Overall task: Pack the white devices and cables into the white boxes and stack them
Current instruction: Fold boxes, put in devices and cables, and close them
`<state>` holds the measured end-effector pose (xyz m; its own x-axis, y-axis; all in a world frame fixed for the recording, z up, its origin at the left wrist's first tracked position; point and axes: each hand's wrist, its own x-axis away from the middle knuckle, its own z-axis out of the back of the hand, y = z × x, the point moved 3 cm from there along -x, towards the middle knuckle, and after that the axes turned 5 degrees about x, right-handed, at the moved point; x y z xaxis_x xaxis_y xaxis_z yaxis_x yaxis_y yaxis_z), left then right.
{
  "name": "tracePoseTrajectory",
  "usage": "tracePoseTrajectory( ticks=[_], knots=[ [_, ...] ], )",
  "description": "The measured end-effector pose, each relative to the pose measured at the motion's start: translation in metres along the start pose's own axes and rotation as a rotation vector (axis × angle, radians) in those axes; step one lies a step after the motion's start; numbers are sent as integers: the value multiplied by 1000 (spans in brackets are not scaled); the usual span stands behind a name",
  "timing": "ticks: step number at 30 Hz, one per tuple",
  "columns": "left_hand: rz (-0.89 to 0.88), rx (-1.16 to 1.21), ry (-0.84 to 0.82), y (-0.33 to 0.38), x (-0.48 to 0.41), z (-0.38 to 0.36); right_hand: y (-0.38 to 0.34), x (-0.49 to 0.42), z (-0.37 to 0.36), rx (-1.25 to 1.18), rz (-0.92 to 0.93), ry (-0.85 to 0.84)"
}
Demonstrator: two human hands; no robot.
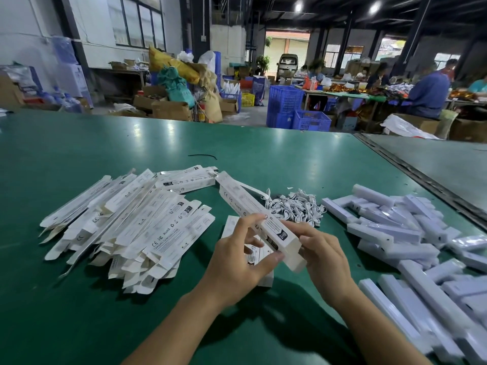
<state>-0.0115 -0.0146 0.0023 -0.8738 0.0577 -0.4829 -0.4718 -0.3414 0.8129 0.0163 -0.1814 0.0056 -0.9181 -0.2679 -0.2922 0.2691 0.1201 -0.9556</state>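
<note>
"CE", "FC" and "RoHS" marks, printed on the raised white box [242, 204] and the flat boxes [163, 230].

Bare forearms [181, 322] end in bare left grip [237, 270] and right grip [325, 255].

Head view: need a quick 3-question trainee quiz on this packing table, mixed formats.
1. True or false: the left hand and the right hand both grip one assembled white box.
2. Where does the heap of white cables lie? A: between the flat box pile and the white devices; B: on top of the devices; C: left of the flat box pile.
3. Fill in: the white devices lie on the person's ___ side of the green table.
Key: 1 true; 2 A; 3 right.
</note>
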Motion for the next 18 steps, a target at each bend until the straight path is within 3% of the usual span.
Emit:
tracePoseTrajectory(
  ticks=[7, 12, 18],
  knots=[
    [5, 75, -45, -1, 1, 2, -7, 4, -2, 82, 138, -62],
    [51, 116, -29, -7, 0, 5, -10, 8, -4, 292, 241, 55],
    [93, 130, -1, -11, -1, 7, -22, 11, -11, 673, 589, 42]
  ],
)
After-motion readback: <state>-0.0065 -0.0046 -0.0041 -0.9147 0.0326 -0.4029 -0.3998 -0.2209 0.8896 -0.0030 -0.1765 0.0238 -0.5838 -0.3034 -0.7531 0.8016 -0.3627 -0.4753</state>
